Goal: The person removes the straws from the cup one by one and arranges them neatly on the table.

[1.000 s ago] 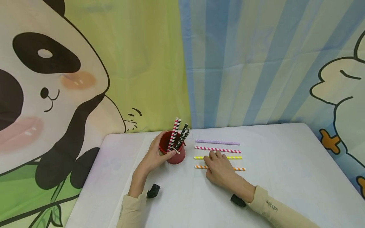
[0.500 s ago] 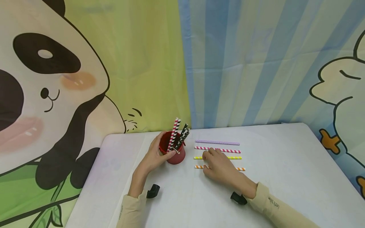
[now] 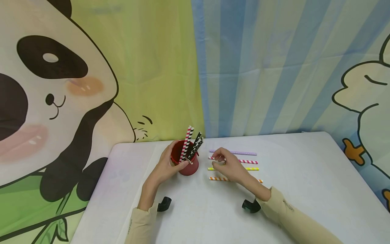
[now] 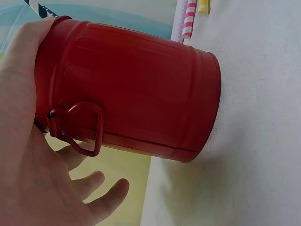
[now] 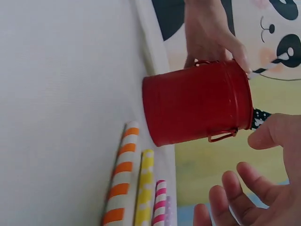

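A small red metal bucket [image 3: 189,168] with side handles stands on the table, tilted slightly in the head view. My left hand [image 3: 166,166] grips it near the rim, with the thumb at the front. Inside lean several paper straws: pink-striped [image 3: 184,147], black-striped [image 3: 189,137] and black with white pattern [image 3: 196,148]. Right of the bucket, my right hand [image 3: 233,168] hovers over a row of straws with thumb and fingers apart, holding nothing. That row has a purple straw [image 3: 243,153], a pink-striped straw [image 3: 248,162], a yellow straw [image 3: 251,168] and an orange-striped straw [image 3: 215,179].
A white cloth covers the table [image 3: 304,176]. Behind it hang printed curtains, with a panda [image 3: 100,125] at left and blue stripes [image 3: 231,67] at right. Black wrist mounts [image 3: 164,204] sit by both sleeves.
My right hand has moved away from me, from over the yellow and orange straws to over the pink one, and its thumb and fingers have spread. The left hand and bucket stay put.
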The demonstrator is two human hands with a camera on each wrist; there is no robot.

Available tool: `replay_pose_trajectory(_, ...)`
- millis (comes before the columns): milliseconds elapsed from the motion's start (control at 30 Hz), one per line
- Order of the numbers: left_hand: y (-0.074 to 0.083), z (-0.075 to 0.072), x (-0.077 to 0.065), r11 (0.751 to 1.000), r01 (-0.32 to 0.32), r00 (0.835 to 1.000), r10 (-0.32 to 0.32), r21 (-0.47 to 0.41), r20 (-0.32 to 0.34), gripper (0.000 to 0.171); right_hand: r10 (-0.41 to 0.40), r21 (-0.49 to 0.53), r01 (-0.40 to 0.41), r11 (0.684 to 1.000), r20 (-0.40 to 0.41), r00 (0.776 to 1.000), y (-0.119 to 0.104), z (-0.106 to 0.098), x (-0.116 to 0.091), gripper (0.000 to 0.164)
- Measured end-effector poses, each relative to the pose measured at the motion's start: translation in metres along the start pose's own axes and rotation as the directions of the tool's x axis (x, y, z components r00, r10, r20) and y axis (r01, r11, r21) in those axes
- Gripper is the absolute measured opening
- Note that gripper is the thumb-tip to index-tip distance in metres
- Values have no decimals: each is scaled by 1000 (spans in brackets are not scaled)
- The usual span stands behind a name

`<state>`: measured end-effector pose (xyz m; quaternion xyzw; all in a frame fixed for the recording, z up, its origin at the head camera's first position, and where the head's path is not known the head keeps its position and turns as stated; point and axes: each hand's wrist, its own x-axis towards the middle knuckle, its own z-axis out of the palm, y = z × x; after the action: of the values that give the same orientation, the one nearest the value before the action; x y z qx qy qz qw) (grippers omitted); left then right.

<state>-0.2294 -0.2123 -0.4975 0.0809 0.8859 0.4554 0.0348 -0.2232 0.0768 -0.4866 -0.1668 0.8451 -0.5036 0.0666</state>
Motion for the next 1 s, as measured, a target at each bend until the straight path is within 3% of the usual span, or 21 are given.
replay_pose_trajectory(400,0,-1,1,1000,-1,1000,1,-9,3,96,14,160,-3,987,-72,997,-12,2,52,22)
replay_pose_trajectory(767,-1,0,2,1000,-15,1000,15,-19,1,95,2,330,-4,944,6,1000,-5,17,91,23)
replay_pose_trajectory(1000,0,0,-1,999,-17,1000,17,-33,-1,95,-42,438,6,899,72,996,-6,26,100,28)
